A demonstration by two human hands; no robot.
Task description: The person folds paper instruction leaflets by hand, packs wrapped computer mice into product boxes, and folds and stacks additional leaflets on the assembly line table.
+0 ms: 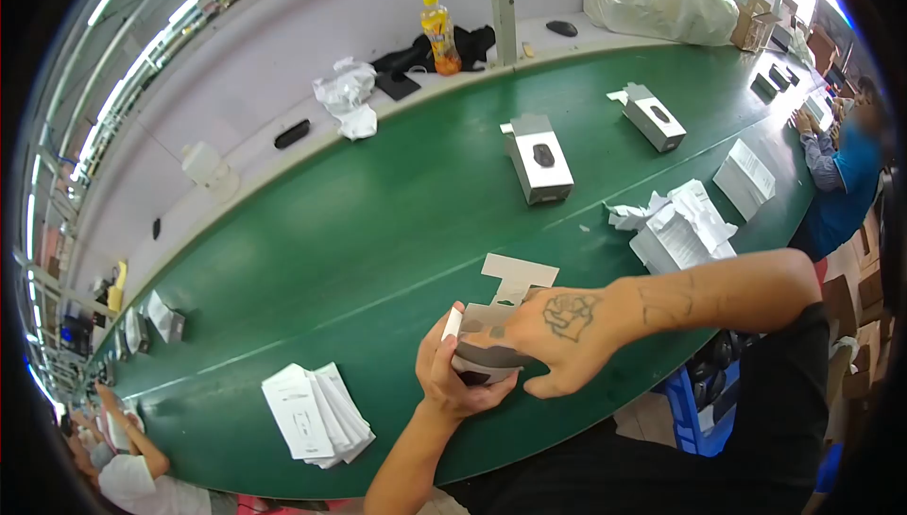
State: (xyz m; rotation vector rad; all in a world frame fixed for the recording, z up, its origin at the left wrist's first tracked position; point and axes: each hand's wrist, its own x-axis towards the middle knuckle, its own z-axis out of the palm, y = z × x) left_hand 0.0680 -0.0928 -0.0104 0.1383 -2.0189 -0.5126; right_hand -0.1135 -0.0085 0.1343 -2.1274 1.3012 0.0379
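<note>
Currently, one small carton [487, 356], flap [522, 276] open, sits clamped in the left hand [442, 378] above the green table [331, 231], right hand [564, 319] at its mouth, finger closure hidden; possible fault: flap creasing under too hard a push.

Packing workshop: long green bench [331, 231], cartons [548, 180], co-workers [843, 194].

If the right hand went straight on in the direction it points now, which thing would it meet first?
Most likely the open box held in the left hand; the right hand seems already at its opening, but fingertip depth is hidden.
</note>
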